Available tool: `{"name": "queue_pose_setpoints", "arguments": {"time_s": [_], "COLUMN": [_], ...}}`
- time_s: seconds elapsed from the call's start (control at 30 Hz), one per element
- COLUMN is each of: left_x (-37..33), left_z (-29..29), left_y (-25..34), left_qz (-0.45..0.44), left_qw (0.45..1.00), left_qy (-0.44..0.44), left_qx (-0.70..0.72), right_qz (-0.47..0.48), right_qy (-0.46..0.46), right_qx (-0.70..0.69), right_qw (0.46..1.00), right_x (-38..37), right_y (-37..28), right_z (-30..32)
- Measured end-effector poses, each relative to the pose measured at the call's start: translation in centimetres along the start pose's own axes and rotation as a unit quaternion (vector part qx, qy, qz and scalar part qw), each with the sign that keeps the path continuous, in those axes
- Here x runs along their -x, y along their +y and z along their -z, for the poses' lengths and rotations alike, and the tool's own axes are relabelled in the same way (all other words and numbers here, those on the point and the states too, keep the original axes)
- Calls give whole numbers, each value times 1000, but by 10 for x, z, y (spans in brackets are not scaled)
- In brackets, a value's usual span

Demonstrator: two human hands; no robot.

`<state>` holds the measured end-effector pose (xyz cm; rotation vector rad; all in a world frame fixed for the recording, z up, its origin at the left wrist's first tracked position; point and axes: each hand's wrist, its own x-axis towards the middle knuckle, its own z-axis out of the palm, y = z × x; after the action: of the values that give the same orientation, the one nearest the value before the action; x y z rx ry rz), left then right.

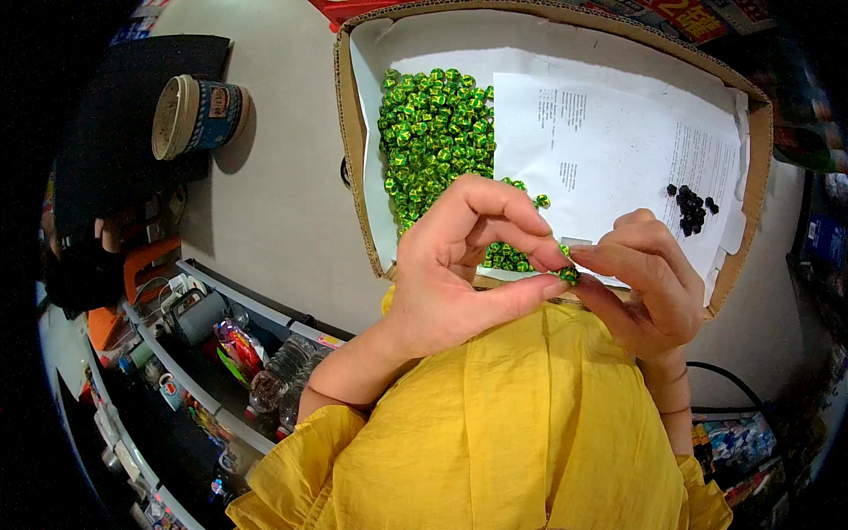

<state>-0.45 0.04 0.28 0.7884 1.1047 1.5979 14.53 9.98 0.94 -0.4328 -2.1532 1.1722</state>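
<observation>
A small green-and-gold foil-wrapped piece [568, 276] is pinched between the fingertips of both hands, just above the near edge of a shallow cardboard box [346, 132]. My left hand [437, 274] holds it between thumb and index finger, its other fingers curled. Thumb and index finger of my right hand [649, 278] close on it from the other side. Beyond my left hand lies a large pile of green foil-wrapped pieces [437, 128], partly hidden by the hand. A small heap of dark, roundish pieces [692, 212] sits on the white printed paper [609, 150] at the box's right.
On the pale table [283, 177] to the left stands a round tub [215, 115] with a blue patterned side. At lower left, a grey-edged bin or shelf [234, 428] holds clear plastic bottles [287, 375] and colourful packets. Bright printed packaging [698, 22] borders the box's far side.
</observation>
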Motion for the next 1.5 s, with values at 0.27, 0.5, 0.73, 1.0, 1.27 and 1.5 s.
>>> {"name": "queue_pose_setpoints", "arguments": {"time_s": [0.27, 0.5, 0.73, 1.0, 1.27, 1.5], "left_x": [-6, -7, -8, -12, -13, -9], "left_z": [14, 6, 13, 12, 18, 20], "left_y": [2, 2, -5, -10, -3, 5], "left_qz": [-228, -41, -114, -198, -295, -396], "left_qw": [921, 994, 978, 951, 893, 834], "left_qy": [-142, -67, -99, -105, -121, -132], "left_qx": [-283, -81, -143, -213, -317, -361], "right_qz": [41, 27, 7, 19, 41, -99], "right_qy": [-21, 10, -19, 17, 32, -18], "right_qx": [55, 44, 35, 44, 64, -157], "right_qw": [997, 999, 999, 999, 997, 982], "right_x": [0, -4, -10, -5, -1, 1], "right_y": [-3, -6, -3, 6, 9, 1], "right_z": [3, 1, 1, -4, -4, -4]}}
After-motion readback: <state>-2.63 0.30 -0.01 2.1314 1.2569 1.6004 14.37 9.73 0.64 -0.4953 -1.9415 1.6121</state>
